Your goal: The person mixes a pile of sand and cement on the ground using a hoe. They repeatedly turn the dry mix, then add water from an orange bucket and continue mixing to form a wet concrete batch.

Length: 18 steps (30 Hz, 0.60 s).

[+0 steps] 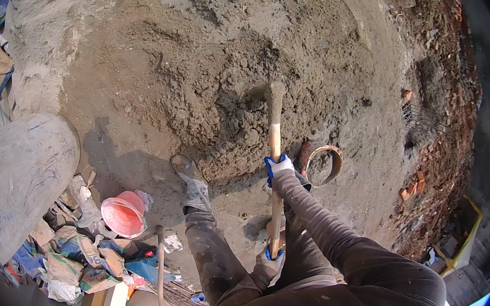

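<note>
My right hand [279,167], in a white and blue work glove, grips the middle of a long wooden tool handle [275,136]. Lower down, close to my body, my left hand [271,259] holds the handle's rear end, also gloved. The handle's far end is caked with grey mortar and reaches into a heap of wet mortar [230,104]. Mortar hides most of the tool's head, so I cannot tell a shovel from a hoe. My boot [186,166] stands at the heap's near left edge. Just right of my right hand is a mortar-smeared round rim [340,160], perhaps a bucket's.
On the left lie a pink bucket [123,216], crumpled cement bags [64,259] and a large grey curved shell [21,178]. A second wooden-handled tool [160,267] leans at lower left. Broken-brick rubble [438,176] borders the right side, with a wire bundle [422,117] there.
</note>
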Each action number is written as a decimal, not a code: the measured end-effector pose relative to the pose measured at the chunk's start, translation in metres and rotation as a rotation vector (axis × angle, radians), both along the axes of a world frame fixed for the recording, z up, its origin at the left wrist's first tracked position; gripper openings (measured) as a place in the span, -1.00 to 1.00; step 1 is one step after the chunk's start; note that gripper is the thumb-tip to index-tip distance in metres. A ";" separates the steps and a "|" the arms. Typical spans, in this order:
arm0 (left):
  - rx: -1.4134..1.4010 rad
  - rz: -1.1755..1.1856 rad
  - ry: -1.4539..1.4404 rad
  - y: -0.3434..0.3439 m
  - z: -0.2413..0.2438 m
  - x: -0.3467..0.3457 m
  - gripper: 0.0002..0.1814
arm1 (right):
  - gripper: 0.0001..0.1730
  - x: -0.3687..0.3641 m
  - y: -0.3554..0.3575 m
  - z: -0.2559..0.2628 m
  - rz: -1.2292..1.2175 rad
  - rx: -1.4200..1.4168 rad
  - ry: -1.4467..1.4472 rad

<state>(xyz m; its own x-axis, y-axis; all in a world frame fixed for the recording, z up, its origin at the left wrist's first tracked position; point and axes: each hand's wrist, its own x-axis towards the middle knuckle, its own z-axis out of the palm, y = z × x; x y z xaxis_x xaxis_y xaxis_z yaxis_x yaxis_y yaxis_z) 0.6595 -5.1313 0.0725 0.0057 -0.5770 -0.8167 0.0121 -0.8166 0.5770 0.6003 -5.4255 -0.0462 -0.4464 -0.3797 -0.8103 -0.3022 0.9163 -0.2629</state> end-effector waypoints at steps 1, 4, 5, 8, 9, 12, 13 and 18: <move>-0.016 -0.026 0.011 -0.013 0.002 0.002 -0.64 | -0.67 0.002 -0.013 0.025 0.003 -0.056 -0.023; -0.266 -0.016 -0.065 -0.118 -0.007 0.022 -0.67 | -0.77 0.011 -0.094 0.059 -0.118 -0.340 -0.329; -0.307 -0.035 -0.089 -0.164 -0.019 0.033 -0.68 | -0.78 0.017 -0.130 0.063 -0.129 -0.449 -0.413; -0.479 0.140 -0.042 -0.255 -0.096 0.052 -0.74 | -0.75 0.057 -0.258 0.057 0.010 -0.615 -0.291; -0.381 0.158 -0.002 -0.299 -0.105 0.068 -0.74 | -0.72 0.073 -0.296 0.051 0.006 -0.617 -0.251; -0.153 0.190 0.099 -0.319 -0.126 0.093 -0.71 | -0.68 0.101 -0.338 -0.030 0.063 -0.508 -0.136; -0.102 0.194 0.140 -0.320 -0.125 0.090 -0.69 | -0.69 0.099 -0.324 -0.067 0.102 -0.332 -0.051; 0.187 0.353 0.099 -0.134 -0.144 0.091 -0.63 | -0.60 0.113 -0.144 -0.120 0.171 -0.149 -0.003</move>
<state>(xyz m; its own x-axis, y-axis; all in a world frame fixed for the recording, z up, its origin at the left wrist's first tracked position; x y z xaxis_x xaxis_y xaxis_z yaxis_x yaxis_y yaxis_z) 0.7506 -5.2655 -0.0711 0.0928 -0.3956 -0.9137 0.3586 -0.8428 0.4013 0.7137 -5.5699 -0.1661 -0.3633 -0.5650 -0.7408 -0.4490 0.8029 -0.3922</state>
